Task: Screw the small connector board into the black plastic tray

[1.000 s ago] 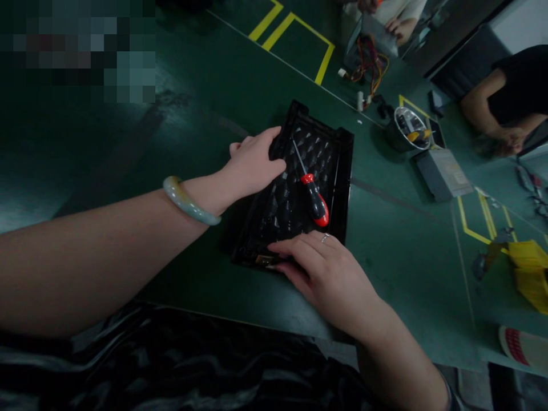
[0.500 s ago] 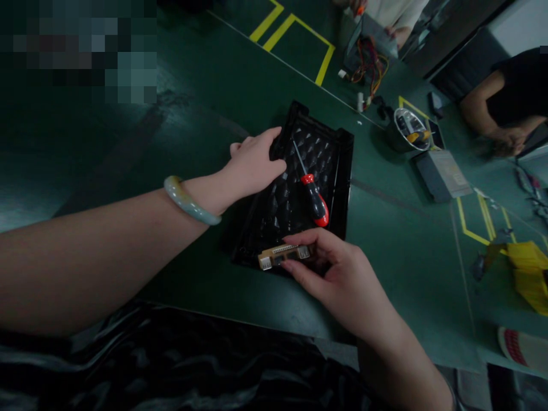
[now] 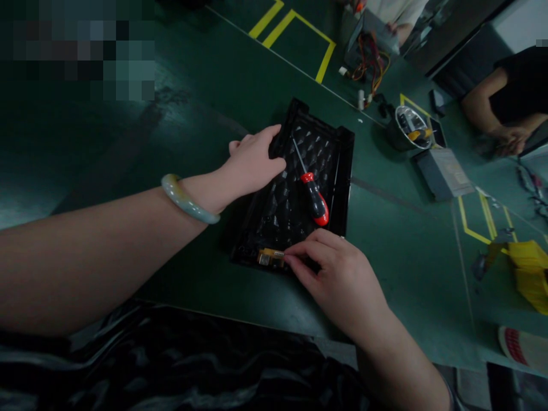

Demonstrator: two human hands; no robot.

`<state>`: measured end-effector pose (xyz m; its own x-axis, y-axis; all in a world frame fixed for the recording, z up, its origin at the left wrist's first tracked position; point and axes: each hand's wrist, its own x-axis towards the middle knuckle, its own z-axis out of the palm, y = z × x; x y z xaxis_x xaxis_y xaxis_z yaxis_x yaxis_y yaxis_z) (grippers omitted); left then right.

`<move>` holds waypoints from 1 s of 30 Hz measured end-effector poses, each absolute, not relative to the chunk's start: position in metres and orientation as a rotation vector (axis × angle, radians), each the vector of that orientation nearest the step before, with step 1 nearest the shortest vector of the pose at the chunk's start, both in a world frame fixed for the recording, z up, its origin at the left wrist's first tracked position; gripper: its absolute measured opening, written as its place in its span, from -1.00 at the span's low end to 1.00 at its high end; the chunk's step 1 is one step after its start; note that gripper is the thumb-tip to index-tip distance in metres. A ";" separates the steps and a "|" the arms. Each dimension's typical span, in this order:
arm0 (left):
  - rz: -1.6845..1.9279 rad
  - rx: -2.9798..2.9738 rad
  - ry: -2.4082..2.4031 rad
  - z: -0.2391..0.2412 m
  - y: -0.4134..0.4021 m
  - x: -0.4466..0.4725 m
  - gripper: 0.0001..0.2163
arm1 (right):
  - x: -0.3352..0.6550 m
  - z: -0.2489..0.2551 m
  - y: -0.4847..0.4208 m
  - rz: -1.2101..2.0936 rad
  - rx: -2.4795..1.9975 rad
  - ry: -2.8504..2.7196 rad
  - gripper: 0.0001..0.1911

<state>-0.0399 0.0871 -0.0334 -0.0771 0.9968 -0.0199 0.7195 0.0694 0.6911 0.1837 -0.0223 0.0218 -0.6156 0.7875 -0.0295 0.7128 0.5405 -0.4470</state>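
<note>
A black plastic panel (image 3: 338, 171) with a diamond-patterned inside lies on the green table. My left hand (image 3: 252, 162) rests on its left edge, fingers curled over the rim. A red-and-black screwdriver (image 3: 314, 200) lies loose on the panel. My right hand (image 3: 338, 274) pinches a small tan circuit board (image 3: 269, 257) at the panel's near edge; most of the board is hidden under my fingers.
A round metal bowl (image 3: 409, 128) with small parts and a grey box (image 3: 443, 171) sit at the back right. Coloured wires (image 3: 368, 63) lie by a case further back. Another person's arm (image 3: 492, 108) rests at the far right. Yellow items (image 3: 528, 274) lie at the right edge.
My right hand lifted the small circuit board clear of the panel's near edge, then lowered it back down against the panel. My left hand has stayed put.
</note>
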 end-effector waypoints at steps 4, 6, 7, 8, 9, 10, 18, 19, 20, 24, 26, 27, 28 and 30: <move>0.719 1.700 1.848 -0.033 0.087 -0.040 -0.30 | 0.182 0.022 -0.023 0.618 -1.264 -2.596 -0.91; 0.714 1.701 1.847 -0.032 0.087 -0.040 -0.29 | 0.182 0.022 -0.023 0.670 -1.263 -2.549 -0.92; 0.715 1.703 1.844 -0.032 0.087 -0.040 -0.29 | 0.182 0.022 -0.023 0.702 -1.266 -2.522 -0.92; 0.717 1.706 1.842 -0.032 0.087 -0.040 -0.29 | 0.182 0.022 -0.023 0.727 -1.272 -2.501 -0.93; 0.719 1.707 1.844 -0.032 0.087 -0.040 -0.30 | 0.181 0.022 -0.022 0.744 -1.284 -2.494 -0.93; 0.721 1.706 1.848 -0.032 0.087 -0.039 -0.30 | 0.181 0.021 -0.022 0.754 -1.297 -2.501 -0.93; 0.713 1.695 1.852 -0.029 0.085 -0.038 -0.30 | 0.178 0.016 -0.021 0.628 -1.275 -2.602 -0.93; 0.715 1.693 1.850 -0.029 0.085 -0.038 -0.30 | 0.178 0.016 -0.021 0.606 -1.261 -2.603 -0.93; 0.718 1.694 1.847 -0.029 0.085 -0.038 -0.30 | 0.177 0.016 -0.022 0.590 -1.255 -2.599 -0.94; 0.733 1.708 1.834 -0.031 0.086 -0.039 -0.30 | 0.176 0.015 -0.023 0.589 -1.255 -2.575 -0.97; 0.736 1.707 1.835 -0.032 0.087 -0.040 -0.30 | 0.176 0.016 -0.023 0.599 -1.252 -2.566 -0.96; 0.734 1.705 1.838 -0.032 0.087 -0.040 -0.30 | 0.176 0.016 -0.024 0.601 -1.256 -2.566 -0.96; 0.729 1.705 1.842 -0.032 0.086 -0.040 -0.29 | 0.177 0.016 -0.024 0.597 -1.260 -2.566 -0.96; 0.719 1.710 1.850 -0.032 0.086 -0.040 -0.29 | 0.177 0.016 -0.023 0.597 -1.256 -2.582 -0.94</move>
<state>-0.0397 0.0862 -0.0322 -0.0716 0.9973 -0.0175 0.7241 0.0640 0.6867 0.1768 -0.0235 0.0160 -0.6156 0.7880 0.0097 0.7037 0.5552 -0.4433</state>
